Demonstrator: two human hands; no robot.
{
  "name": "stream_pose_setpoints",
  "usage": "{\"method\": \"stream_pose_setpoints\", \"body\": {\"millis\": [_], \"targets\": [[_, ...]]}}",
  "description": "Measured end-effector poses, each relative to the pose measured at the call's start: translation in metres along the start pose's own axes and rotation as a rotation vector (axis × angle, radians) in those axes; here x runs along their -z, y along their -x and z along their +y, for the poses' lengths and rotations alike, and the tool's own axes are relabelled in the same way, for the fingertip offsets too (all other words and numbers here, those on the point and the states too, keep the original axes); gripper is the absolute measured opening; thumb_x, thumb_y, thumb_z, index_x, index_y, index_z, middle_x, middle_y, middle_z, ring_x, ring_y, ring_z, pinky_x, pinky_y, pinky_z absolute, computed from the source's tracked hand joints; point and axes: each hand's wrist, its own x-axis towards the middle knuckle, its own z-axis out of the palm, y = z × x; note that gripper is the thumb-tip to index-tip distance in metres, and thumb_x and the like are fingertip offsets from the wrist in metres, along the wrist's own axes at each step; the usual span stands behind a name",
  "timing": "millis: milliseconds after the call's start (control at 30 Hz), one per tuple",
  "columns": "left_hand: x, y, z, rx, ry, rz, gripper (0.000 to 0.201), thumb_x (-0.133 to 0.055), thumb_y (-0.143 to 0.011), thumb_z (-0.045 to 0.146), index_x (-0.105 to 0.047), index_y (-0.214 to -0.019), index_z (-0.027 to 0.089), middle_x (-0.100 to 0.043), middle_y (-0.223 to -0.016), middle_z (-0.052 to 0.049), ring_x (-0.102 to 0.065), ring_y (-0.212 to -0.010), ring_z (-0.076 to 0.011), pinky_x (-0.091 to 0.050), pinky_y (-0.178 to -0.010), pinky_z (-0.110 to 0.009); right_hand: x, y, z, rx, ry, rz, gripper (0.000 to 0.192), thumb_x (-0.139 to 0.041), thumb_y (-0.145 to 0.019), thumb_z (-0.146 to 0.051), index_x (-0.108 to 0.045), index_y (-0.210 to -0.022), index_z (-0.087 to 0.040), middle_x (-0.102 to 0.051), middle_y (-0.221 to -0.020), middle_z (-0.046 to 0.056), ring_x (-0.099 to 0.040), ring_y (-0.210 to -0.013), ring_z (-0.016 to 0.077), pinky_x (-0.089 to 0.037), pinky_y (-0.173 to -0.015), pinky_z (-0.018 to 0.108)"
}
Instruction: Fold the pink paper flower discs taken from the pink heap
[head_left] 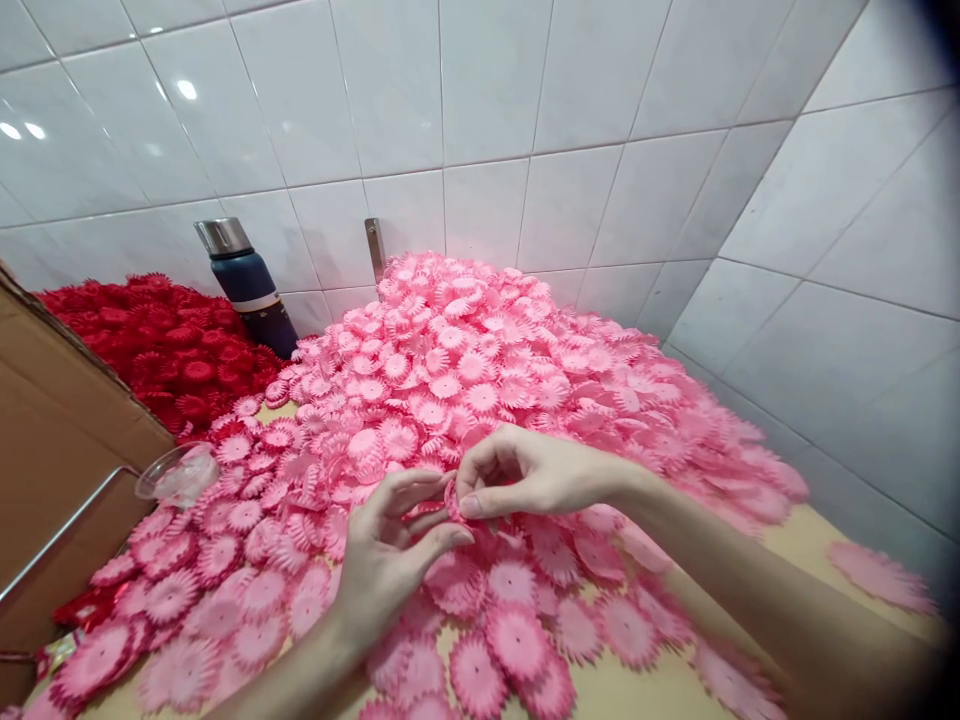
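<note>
At frame centre, your left hand [386, 555] and right hand [517, 472] pinch one pink flower [452, 500] between fingertips, the pile [480, 350] at 12 o'clock; it looks light, thin, soft, easily creased, so hold its edges gently

Light tan wooden tabletop [637, 690] is basically buried: huge heap of pink scalloped paper flower discs [480, 370], a smaller pile of red ones [169, 345] back left, dark blue steel-capped flask [251, 290] standing between them.
</note>
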Motion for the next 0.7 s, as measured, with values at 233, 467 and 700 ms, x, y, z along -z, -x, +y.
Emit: {"method": "stream_pose_setpoints", "body": {"millis": [233, 467, 700], "targets": [[0.003, -0.004, 0.005, -0.046, -0.395, -0.053, 0.015, -0.071, -0.079, 0.023, -0.068, -0.065, 0.018, -0.075, -0.096, -0.009, -0.067, -0.105, -0.0274, -0.052, -0.093, -0.038, -0.002, 0.002, -0.006, -0.012, 0.072, 0.047, 0.018, -0.066, -0.084, -0.032, -0.068, -0.084, -0.014, -0.063, -0.074, 0.001, -0.052, -0.062, 0.0094, -0.041, -0.057, 0.022], [0.003, -0.003, 0.010, -0.145, -0.525, -0.062, 0.016, -0.060, -0.086, 0.020, -0.070, -0.075, 0.019, -0.074, -0.106, -0.009, -0.067, -0.102, -0.0232, -0.050, -0.090, -0.035, 0.004, 0.005, -0.006, -0.035, 0.088, 0.057, 0.020, -0.063, -0.086, -0.036, -0.065, -0.085, -0.016, -0.064, -0.079, 0.002, -0.054, -0.068, 0.0114, -0.042, -0.061, 0.024], [0.005, -0.002, 0.011, -0.237, -0.573, -0.019, 0.024, -0.055, -0.087, 0.015, -0.056, -0.064, 0.019, -0.065, -0.116, -0.006, -0.060, -0.110, -0.0209, -0.048, -0.089, -0.031, 0.019, 0.015, -0.008, -0.041, 0.253, 0.094, 0.021, -0.057, -0.089, -0.033, -0.055, -0.076, -0.017, -0.052, -0.069, -0.002, -0.044, -0.061, 0.0104, -0.035, -0.056, 0.024]]}}
